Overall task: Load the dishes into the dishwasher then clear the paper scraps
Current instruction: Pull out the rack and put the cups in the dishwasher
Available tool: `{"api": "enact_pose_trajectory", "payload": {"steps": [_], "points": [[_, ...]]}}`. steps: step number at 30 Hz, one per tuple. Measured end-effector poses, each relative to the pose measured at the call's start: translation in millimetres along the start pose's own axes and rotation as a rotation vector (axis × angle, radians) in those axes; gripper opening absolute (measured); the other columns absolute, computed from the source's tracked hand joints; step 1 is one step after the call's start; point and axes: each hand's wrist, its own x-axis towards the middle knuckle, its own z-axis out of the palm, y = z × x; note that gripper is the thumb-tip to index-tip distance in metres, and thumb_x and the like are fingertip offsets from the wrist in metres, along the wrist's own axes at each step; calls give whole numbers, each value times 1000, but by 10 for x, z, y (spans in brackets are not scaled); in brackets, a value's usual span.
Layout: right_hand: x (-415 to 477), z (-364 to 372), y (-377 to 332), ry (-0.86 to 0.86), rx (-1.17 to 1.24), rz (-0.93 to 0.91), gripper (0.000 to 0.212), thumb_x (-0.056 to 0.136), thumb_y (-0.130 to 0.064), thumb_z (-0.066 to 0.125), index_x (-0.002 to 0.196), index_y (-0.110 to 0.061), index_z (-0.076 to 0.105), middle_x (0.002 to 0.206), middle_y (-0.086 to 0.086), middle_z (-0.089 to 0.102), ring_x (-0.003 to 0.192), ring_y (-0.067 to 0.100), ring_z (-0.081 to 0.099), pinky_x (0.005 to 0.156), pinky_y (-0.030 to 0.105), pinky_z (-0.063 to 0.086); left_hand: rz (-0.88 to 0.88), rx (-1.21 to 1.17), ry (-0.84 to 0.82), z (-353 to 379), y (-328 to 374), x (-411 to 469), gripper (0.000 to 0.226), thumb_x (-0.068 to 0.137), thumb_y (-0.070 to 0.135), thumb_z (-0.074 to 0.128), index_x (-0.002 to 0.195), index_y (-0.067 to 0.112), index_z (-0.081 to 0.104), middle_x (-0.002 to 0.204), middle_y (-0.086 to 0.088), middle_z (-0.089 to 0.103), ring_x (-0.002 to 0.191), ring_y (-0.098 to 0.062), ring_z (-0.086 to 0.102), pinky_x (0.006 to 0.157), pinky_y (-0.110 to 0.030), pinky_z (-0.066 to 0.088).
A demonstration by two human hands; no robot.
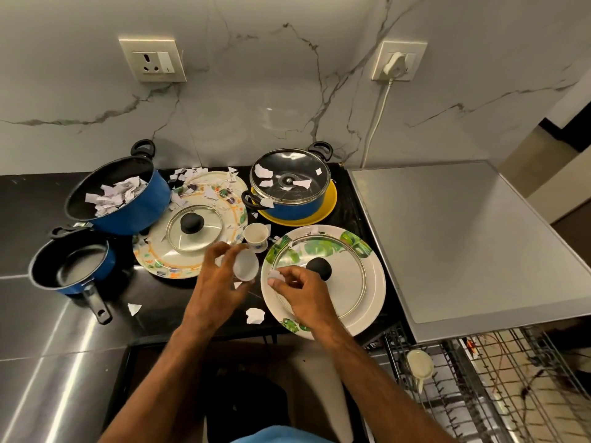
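Observation:
My left hand [216,282] holds a small white cup [245,265] tilted on its side above the black counter. My right hand [302,294] pinches a paper scrap [275,275] just right of the cup, over the leaf-patterned plate [374,282], which carries a glass lid [339,279]. A second cup [256,236] stands upright behind. Paper scraps fill the tilted blue pot [118,196], cover the floral plate [204,193] and lie on the counter [255,315]. The dishwasher rack [479,388] is pulled out at lower right with one white cup [419,364] in it.
A lidded blue pot [289,187] sits on a yellow plate [329,203] at the back. A small blue saucepan [72,271] stands at left. Another glass lid [193,227] lies on the floral plate. The grey dishwasher top [454,235] spans the right side.

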Motion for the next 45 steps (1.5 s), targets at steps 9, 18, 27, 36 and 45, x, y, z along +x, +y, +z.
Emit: {"api": "enact_pose_trajectory", "payload": {"steps": [9,18,27,36,45], "points": [[94,54,-11,-87,96,56,52,97,-50,68,145,-38,54,142,-13,59,129,10,59,109,34,50,-514,-776,-38,-80,247,63,56,77,56,81,125,33,65,125,3,67,115,-16,65,93,-37,59],[-350,-716,417,152,707,295,30,97,-38,71,119,-18,73,116,11,77,101,25,75,90,38,63,-559,-1215,-389,552,1050,160,37,94,18,68,130,18,63,123,-4,72,117,-21,67,97,-39,56],[-981,-1690,992,642,860,317,32,89,-23,81,118,-16,69,112,14,77,96,27,76,77,33,61,-193,-826,-768,1569,2068,190,32,102,21,59,134,24,62,125,6,70,118,-12,65,107,-39,50],[-1737,-2457,1916,895,600,458,38,88,-31,82,120,-28,60,119,0,66,102,20,71,65,26,62,210,4,-933,2320,2749,-208,51,94,37,66,139,13,58,133,-9,64,123,-27,61,105,-35,46],[-1758,-2655,3188,756,97,694,55,76,-32,91,118,-19,57,125,6,60,104,21,66,67,25,61,411,460,-833,2522,2905,-364,36,97,28,61,130,15,55,122,-5,65,107,-25,67,90,-40,57]]}}
